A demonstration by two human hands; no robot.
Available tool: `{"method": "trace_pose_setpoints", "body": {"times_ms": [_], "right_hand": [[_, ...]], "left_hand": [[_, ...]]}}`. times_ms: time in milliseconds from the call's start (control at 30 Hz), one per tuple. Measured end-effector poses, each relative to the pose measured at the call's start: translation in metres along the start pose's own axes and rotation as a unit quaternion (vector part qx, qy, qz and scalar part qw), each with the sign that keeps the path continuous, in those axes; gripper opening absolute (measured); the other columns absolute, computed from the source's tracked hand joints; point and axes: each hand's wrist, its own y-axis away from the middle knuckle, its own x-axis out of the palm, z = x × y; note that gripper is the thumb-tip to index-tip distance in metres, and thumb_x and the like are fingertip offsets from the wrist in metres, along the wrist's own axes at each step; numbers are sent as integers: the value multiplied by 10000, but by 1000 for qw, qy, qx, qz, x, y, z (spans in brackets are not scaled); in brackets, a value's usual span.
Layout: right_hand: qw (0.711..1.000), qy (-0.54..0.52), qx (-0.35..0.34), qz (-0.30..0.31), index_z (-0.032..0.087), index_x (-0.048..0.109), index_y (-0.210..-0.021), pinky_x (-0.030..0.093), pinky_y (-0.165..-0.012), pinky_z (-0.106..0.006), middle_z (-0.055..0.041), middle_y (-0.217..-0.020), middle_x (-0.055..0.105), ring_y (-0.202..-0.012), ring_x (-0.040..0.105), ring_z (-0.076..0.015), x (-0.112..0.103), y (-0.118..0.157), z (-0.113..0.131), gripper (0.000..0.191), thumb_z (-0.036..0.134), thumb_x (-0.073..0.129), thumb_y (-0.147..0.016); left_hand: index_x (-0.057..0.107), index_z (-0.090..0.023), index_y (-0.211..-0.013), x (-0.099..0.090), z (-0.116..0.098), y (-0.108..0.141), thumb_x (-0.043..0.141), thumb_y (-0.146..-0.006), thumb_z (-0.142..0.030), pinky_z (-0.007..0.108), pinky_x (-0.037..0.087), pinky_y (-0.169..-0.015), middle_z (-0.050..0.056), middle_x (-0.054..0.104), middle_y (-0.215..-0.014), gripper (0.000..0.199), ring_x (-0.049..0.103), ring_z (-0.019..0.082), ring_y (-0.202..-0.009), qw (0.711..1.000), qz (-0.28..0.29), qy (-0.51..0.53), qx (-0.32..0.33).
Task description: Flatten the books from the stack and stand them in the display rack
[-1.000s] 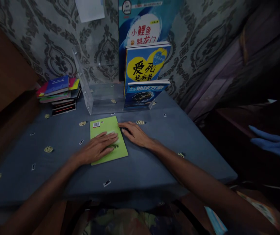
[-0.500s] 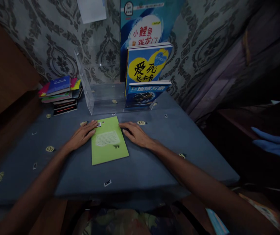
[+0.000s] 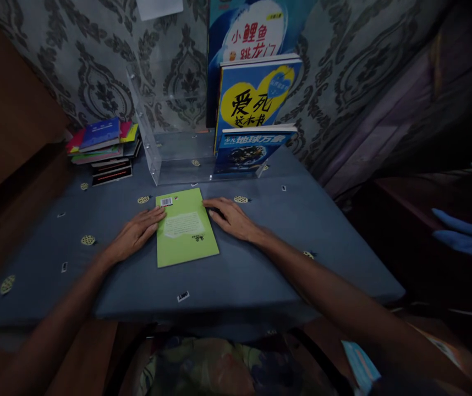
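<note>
Book point(image 3: 186, 254) with green cover lies flat on the table point(image 3: 261, 283), between the near edge and the clear plastic rack point(image 3: 147, 144). Its barcode is facing up, at the far left corner of the cover. From where I stand, I would judge that the step in hand is only to steady or straighten this book. Left hand point(image 3: 137, 231) is spread rather flat, fingertips upon the left side of the cover, near the barcode. Right hand point(image 3: 234, 220) has its index fingertip at the right side, close to the far corner, and its thumb is a little apart. Neither hand is closed around anything; both are loose, with the book between them. To pick it up from this pose would call, I think, for fingers under a cover edge, because flat fingers can only press or slide it.

The rack stands near the far edge of the table and bears three books toward its right end: a tall one point(image 3: 256, 27) at the back, one with a yellow heart point(image 3: 256, 99), and a blue one point(image 3: 246, 154) in front. A stack of books point(image 3: 102, 135) sits by the far left corner. The rack could hinder a push away from the person; toward the near edge I see nothing which would block. Beyond the right edge is a blue glove point(image 3: 469, 236), well apart.
</note>
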Motion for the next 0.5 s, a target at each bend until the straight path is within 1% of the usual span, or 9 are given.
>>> {"method": "trace_pose_setpoints", "body": {"times_ms": [167, 300, 400, 500], "right_hand": [[1000, -7, 3, 1, 181, 597, -1338, 495, -1005, -500, -120, -1290, 688, -1160, 617, -279, -2, -1, 3, 396, 249, 411, -996], [1000, -4, 4, 4, 183, 585, -1357, 479, -1030, -518, -115, -1293, 685, -1168, 606, -283, -2, 0, 4, 410, 269, 404, -1000], [1000, -2, 2, 4, 171, 582, -1356, 474, -1037, -517, -122, -1292, 683, -1182, 600, -284, -2, 0, 3, 412, 270, 404, -998], [1000, 4, 1, 7, 160, 583, -1348, 475, -1033, -512, -128, -1293, 682, -1179, 602, -287, -2, -1, 3, 406, 265, 407, -998]], "left_hand": [[528, -247, -1469, 4, -14, 16, 260, -1062, -536, 506, 314, -1224, 49, 506, -1528, 567, 412, 246, -1462, 1000, -4, -1, 13], [505, -273, -1486, 5, -27, 31, 292, -1072, -467, 510, 338, -1215, 31, 503, -1529, 504, 413, 243, -1460, 1000, 2, -4, 25], [492, -267, -1490, 7, -36, 43, 313, -1078, -401, 516, 333, -1217, 30, 506, -1528, 469, 424, 230, -1454, 999, 7, -10, 35], [491, -253, -1487, 10, -48, 57, 341, -1077, -331, 505, 351, -1211, 37, 515, -1521, 443, 436, 217, -1446, 998, 0, -10, 55]]}}
